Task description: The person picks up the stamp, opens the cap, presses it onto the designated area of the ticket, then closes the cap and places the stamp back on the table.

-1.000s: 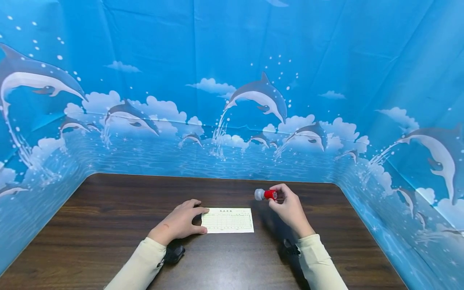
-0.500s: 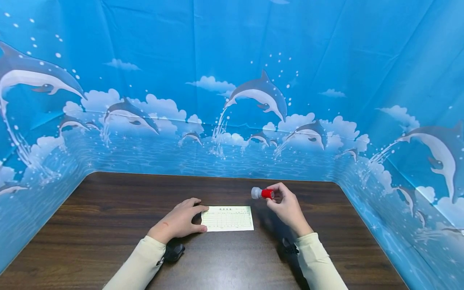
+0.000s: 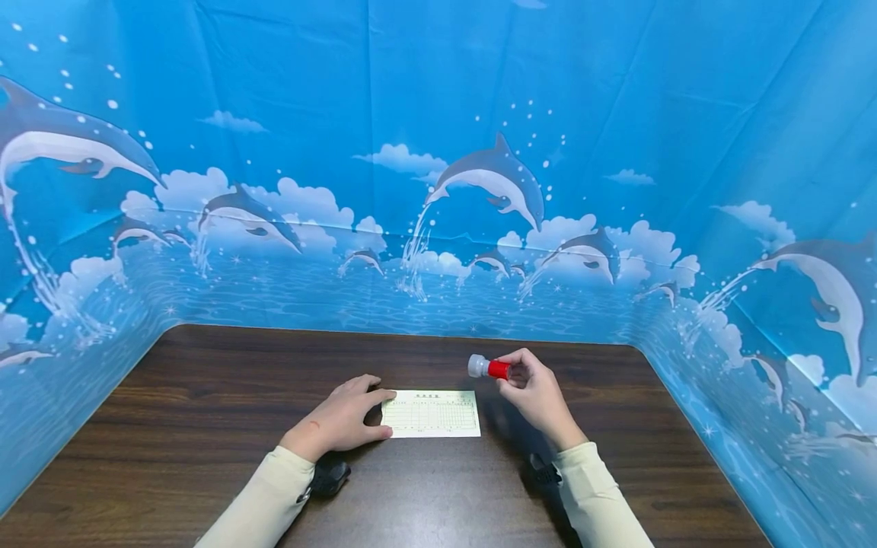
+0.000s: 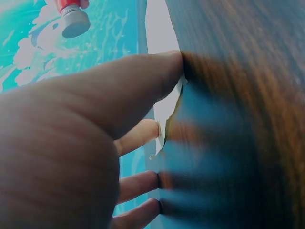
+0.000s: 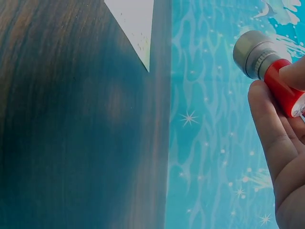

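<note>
Soft glare (pale) on the table (image 3: 425, 495).

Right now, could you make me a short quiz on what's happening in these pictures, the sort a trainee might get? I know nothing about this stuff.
1. Which hand rests at one end of the printed slip?
2. What colours is the cylinder held in the right hand?
A) Blue and yellow
B) Red and grey
C) Green and black
3. True or false: the cylinder is touching the printed slip.

Key:
1. The left hand, at the slip's left end.
2. B.
3. False; the head view and the right wrist view both show them apart.
</note>
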Tool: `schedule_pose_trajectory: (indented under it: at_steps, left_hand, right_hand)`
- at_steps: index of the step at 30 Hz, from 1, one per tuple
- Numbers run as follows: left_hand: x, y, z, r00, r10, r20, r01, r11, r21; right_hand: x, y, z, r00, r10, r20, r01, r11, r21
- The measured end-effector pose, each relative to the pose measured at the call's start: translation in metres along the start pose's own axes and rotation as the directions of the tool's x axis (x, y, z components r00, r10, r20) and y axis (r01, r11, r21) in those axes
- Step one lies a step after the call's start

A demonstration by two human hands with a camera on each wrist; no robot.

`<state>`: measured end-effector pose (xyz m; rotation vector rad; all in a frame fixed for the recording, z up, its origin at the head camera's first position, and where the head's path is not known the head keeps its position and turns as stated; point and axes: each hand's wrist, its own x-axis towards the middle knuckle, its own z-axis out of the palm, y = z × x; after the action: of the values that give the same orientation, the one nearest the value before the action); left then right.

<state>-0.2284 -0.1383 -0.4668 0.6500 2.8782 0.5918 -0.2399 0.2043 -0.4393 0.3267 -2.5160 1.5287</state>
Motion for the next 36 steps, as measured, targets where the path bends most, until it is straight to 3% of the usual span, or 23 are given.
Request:
schedule_pose_trajectory:
  at_steps: [27, 36]
  left_hand:
    - [0.003, -0.003, 0.003, 1.0, -0.023, 0.005, 0.023, 0.999, -0.022]
    - [0.007, 0.007, -0.002, 0.997, 0.008, -0.082, -0.008, 1.0, -0.004]
  right_hand:
    - [-0.003, -0.004, 0.01, 0.991, -0.097, 0.09, 0.093, 0.995, 0.048]
    - [-0.003, -0.007, 0.016, 0.985, -0.132, 0.113, 0.126, 0.99, 0.056]
